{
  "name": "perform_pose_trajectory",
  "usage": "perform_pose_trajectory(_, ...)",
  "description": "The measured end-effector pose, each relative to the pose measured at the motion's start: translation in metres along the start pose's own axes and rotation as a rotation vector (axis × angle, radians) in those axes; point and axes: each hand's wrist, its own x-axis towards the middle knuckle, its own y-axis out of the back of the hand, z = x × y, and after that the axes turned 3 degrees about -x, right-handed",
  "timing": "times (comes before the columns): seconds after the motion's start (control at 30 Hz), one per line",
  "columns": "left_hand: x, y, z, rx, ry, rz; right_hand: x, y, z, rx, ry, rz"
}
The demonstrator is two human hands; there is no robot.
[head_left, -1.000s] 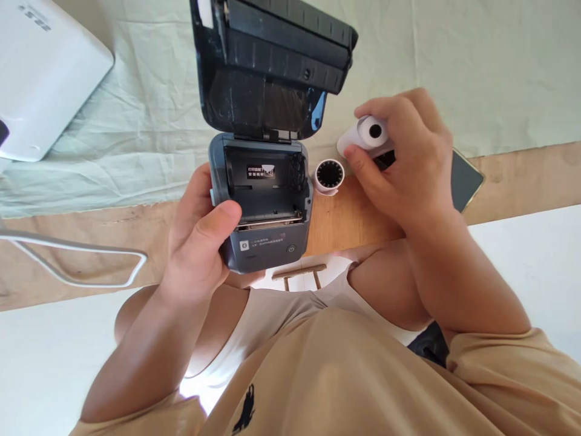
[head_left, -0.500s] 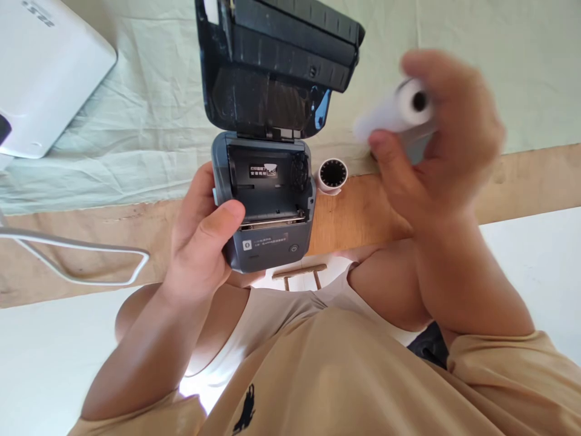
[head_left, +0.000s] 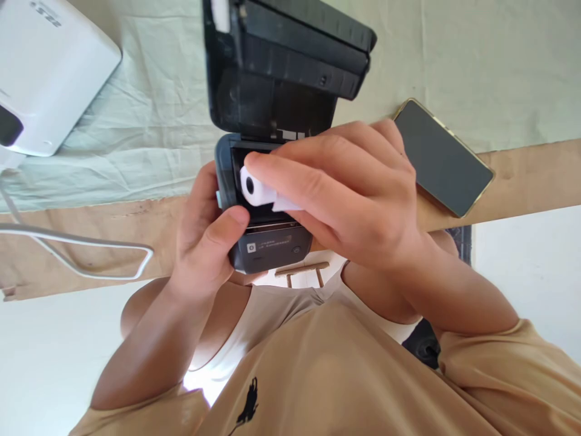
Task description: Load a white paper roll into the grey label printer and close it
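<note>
A dark blue-grey portable label printer (head_left: 267, 251) is held up near the table edge, its black lid (head_left: 295, 66) swung fully back. My left hand (head_left: 202, 233) grips the printer's left side, with the thumb on the front edge. Inside the printer's bay lies a white paper roll (head_left: 256, 186), its hollow core facing left and a loose paper flap showing. My right hand (head_left: 354, 188) reaches over the printer from the right and holds the roll with its fingers. The hand hides the roll's right end and much of the bay.
On the right, a smartphone (head_left: 442, 157) lies across the edge of the green cloth (head_left: 490, 66) and the wooden tabletop. A white device (head_left: 59, 72) stands at the upper left. The white cable (head_left: 82, 242) loops over the wood at left.
My right hand has brought the paper roll from the right into the printer's bay. The smartphone is now uncovered, while the small roll beside the printer is hidden behind my hand.
</note>
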Motion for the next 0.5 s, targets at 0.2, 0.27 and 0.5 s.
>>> perform_pose_trajectory(0.2, -0.001, 0.001, 0.000, -0.022, -0.056, -0.033, 0.000, -0.007, -0.004, -0.059, 0.055, 0.066)
perform_pose_trajectory(0.27, 0.001, 0.002, -0.001, -0.015, -0.071, -0.024, -0.001, -0.006, -0.002, -0.053, 0.103, 0.107)
perform_pose_trajectory(0.5, 0.007, 0.007, -0.004, 0.004, -0.171, -0.222, -0.015, -0.005, -0.005, 0.133, 0.256, 0.118)
